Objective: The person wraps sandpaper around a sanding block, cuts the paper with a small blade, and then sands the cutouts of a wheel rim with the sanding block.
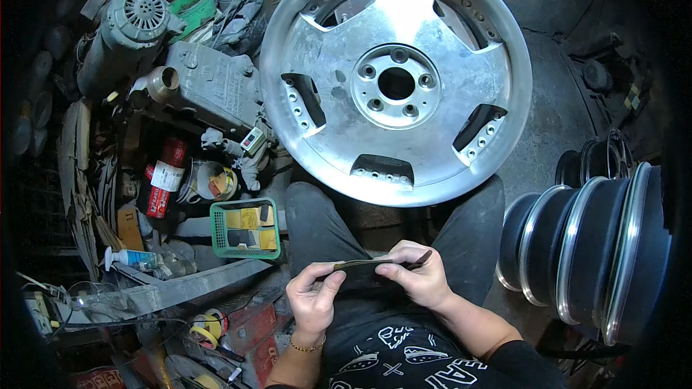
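Observation:
Over my lap, my left hand (314,298) and my right hand (421,279) pinch a thin, dark strip of sandpaper (356,263) between thumbs and fingers. It is seen nearly edge-on and bends slightly, its right end sticking up past my right fingers. Beyond my knees is a large silver wheel rim (396,141) with its face toward me. Its bright metal shows several bolt holes and spoke openings, and neither hand touches it. A green basket (215,232) of yellowish and dark sandpaper pieces (249,217) lies ahead and left of my left hand.
At right, several dark wheel barrels (577,245) with shiny lips lie in a row. Left are a dusty motor (133,25), a gearbox (216,83), a red roll (167,173) and a spray bottle (133,258). A metal bar (194,281) runs below the basket.

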{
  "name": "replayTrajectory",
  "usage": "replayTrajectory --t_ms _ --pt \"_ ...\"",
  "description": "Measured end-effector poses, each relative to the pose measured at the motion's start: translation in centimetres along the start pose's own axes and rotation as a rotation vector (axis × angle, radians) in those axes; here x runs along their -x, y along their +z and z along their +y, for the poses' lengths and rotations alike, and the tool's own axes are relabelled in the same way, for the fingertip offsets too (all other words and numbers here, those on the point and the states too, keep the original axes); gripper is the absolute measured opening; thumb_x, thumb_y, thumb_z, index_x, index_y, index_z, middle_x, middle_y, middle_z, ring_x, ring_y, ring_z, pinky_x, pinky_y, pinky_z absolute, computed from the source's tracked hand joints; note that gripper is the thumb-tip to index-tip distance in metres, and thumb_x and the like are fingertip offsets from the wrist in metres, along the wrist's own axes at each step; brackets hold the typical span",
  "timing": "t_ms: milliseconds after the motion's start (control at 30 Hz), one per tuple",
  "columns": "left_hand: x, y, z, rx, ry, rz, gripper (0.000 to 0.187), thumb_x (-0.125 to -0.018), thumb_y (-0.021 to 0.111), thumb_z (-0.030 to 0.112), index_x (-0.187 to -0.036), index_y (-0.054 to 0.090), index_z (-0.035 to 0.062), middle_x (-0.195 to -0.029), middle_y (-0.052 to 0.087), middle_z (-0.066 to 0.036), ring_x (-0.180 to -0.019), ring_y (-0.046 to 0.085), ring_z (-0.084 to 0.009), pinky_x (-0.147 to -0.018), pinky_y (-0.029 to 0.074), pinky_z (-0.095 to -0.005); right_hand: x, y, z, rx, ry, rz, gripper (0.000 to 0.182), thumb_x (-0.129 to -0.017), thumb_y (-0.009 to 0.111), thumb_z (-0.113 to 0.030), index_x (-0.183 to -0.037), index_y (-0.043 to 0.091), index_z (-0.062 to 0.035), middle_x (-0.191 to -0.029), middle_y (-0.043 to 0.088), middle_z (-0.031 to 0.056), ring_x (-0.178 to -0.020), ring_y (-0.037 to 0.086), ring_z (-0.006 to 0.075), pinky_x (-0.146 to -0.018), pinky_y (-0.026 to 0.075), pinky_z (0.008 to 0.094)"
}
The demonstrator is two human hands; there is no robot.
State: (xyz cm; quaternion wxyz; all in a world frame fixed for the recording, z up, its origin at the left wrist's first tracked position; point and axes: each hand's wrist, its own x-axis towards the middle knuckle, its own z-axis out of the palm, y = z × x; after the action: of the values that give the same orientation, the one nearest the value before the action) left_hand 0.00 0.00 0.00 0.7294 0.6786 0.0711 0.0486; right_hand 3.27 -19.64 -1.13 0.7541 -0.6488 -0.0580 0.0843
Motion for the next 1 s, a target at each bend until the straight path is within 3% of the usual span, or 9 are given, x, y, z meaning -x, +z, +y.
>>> replayTrajectory --t_ms 200,300,367,600,733,800,867,1000 --pt "-0.3 1.0 2.0 -0.043 -0.023 0.023 0.015 -0.086 0.068 -0.005 -0.101 0.067 -0.0051 -0.094 0.070 -0.010 -0.082 0.062 -0.0102 -0.073 0.049 -0.0216 0.0 0.5 -0.5 0.047 -0.040 0.001 0.013 -0.080 0.076 -0.007 -0.090 0.074 0.0001 -0.076 0.066 0.0085 -0.066 0.060 0.0134 -0.059 0.045 0.0258" --pt "-0.6 1.8 2.7 0.037 -0.089 0.149 0.015 -0.085 0.069 -0.004 -0.099 0.068 -0.0049 -0.091 0.070 -0.009 -0.078 0.061 -0.0094 -0.070 0.049 -0.0212 -0.2 0.1 -0.6 0.143 -0.065 -0.012 0.012 -0.081 0.076 -0.007 -0.090 0.074 -0.0001 -0.076 0.066 0.0084 -0.066 0.060 0.0137 -0.059 0.044 0.0263" --pt "-0.5 -0.1 2.2 -0.194 -0.032 -0.060 0.014 -0.084 0.070 -0.003 -0.098 0.068 -0.0045 -0.089 0.070 -0.009 -0.074 0.061 -0.0087 -0.067 0.048 -0.0210 -0.4 -0.3 -0.5 0.083 -0.046 -0.049 0.011 -0.081 0.076 -0.007 -0.089 0.074 -0.0007 -0.075 0.066 0.0084 -0.065 0.060 0.0142 -0.058 0.044 0.0258" --pt "-0.8 -0.3 2.3 -0.170 -0.037 -0.067 0.011 -0.083 0.072 -0.002 -0.094 0.069 -0.0032 -0.083 0.069 -0.006 -0.069 0.058 -0.0073 -0.062 0.045 -0.0200 -0.6 -0.5 -0.3 0.006 -0.077 -0.088 0.011 -0.081 0.076 -0.008 -0.090 0.073 -0.0011 -0.077 0.067 0.0085 -0.066 0.061 0.0135 -0.057 0.045 0.0251" --pt "-0.8 0.2 2.6 -0.245 0.011 -0.054 0.012 -0.083 0.071 -0.002 -0.094 0.069 -0.0035 -0.083 0.069 -0.007 -0.069 0.058 -0.0075 -0.062 0.045 -0.0202 -0.8 -0.7 -1.8 0.139 -0.017 -0.146 0.016 -0.082 0.074 -0.009 -0.096 0.073 -0.0004 -0.081 0.068 0.0093 -0.069 0.063 0.0146 -0.060 0.046 0.0267" --pt "-0.7 0.6 2.9 -0.286 -0.004 -0.054 0.012 -0.083 0.071 -0.003 -0.095 0.069 -0.0039 -0.083 0.069 -0.008 -0.069 0.059 -0.0088 -0.063 0.046 -0.0212 -0.9 -0.3 -1.6 0.158 -0.003 -0.153 0.018 -0.083 0.074 -0.010 -0.098 0.072 -0.0001 -0.082 0.069 0.0096 -0.070 0.063 0.0149 -0.060 0.046 0.0271" --pt "-0.5 0.7 2.5 -0.316 0.029 -0.055 0.013 -0.083 0.070 -0.003 -0.096 0.069 -0.0040 -0.084 0.070 -0.009 -0.070 0.060 -0.0101 -0.064 0.047 -0.0219 -0.8 0.1 -0.5 0.079 -0.157 -0.097 0.021 -0.083 0.074 -0.010 -0.101 0.072 0.0005 -0.082 0.069 0.0100 -0.069 0.062 0.0152 -0.059 0.046 0.0268" --pt "-0.6 0.9 2.9 -0.438 0.108 -0.110 0.015 -0.082 0.070 -0.003 -0.097 0.069 -0.0040 -0.087 0.071 -0.013 -0.074 0.066 -0.0146 -0.067 0.050 -0.0247 -0.5 -0.3 -0.5 0.038 -0.079 -0.097 0.020 -0.083 0.074 -0.010 -0.099 0.072 0.0004 -0.081 0.068 0.0103 -0.068 0.062 0.0161 -0.059 0.046 0.0266"
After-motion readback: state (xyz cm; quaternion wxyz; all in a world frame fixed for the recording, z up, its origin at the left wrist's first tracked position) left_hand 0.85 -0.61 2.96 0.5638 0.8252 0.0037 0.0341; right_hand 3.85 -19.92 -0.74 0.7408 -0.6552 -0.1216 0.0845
